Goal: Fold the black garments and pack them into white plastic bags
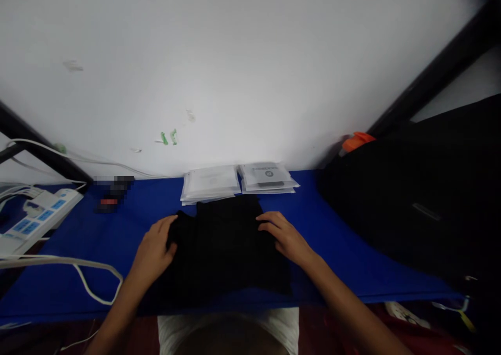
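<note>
A piece of black cloth [230,245], which looks like a folded garment, lies on the blue table cover in front of me. At its left edge rests my left hand [154,248], with the thumb apart from the fingers and the fingertips touching the fabric. My right hand [284,235] touches the cloth's upper right edge, fingers stretched and slightly spread. The dark fabric hides its own fold lines, so I cannot tell what kind of garment it is. Just behind it lie two stacks of flat translucent packets, a left stack [211,182] and a right stack [268,175].
A white power strip [47,216] with cables stands at the left, and a white cable [94,292] loops over the blue cover [336,209]. A blurred dark object [113,196] lies back left. A large black bag-like item [410,198] fills the right, near something orange [357,141].
</note>
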The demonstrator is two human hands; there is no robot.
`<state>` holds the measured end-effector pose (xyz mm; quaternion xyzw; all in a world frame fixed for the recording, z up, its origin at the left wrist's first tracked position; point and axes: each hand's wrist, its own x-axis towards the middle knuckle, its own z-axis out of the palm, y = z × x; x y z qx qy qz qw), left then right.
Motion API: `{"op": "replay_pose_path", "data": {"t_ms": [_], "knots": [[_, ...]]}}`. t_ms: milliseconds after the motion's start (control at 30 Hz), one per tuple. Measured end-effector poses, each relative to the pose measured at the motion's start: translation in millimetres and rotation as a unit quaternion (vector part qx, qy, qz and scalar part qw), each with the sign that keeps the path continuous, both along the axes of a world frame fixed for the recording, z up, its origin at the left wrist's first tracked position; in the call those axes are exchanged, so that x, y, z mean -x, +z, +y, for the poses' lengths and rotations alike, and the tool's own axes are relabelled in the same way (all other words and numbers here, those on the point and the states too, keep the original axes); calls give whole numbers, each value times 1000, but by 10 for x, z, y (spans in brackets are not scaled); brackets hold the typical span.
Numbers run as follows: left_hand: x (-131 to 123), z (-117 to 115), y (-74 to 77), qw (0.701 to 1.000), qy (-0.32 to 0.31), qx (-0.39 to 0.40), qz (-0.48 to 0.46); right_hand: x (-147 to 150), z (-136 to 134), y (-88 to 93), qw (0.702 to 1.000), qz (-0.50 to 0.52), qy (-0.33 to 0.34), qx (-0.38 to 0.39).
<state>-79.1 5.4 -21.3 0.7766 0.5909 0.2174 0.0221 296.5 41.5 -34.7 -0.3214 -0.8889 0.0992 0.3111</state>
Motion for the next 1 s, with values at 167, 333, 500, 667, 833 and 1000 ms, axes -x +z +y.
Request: {"op": "replay_pose_path", "data": {"t_ms": [167, 333, 500, 667, 833, 1000], "knots": [[30, -23, 211, 992, 52, -109, 36, -103, 51, 18, 999, 9, 26, 42], [-345, -89, 212, 979, -194, -59, 19, -67, -30, 149, 992, -59, 13, 113], [-349, 62, 131, 978, -201, 23, 53, -49, -81, 162, 987, -109, -6, 121], [-331, 373, 184, 986, -152, 2, 72, 12, 97, 198, 989, -100, -71, 85], [-406, 666, 228, 994, -41, -59, 87, 186, 514, 222, 964, -115, -233, 51], [-105, 563, 280, 991, -129, 32, 5, 301, 567, 181, 946, -136, -291, 28]]}}
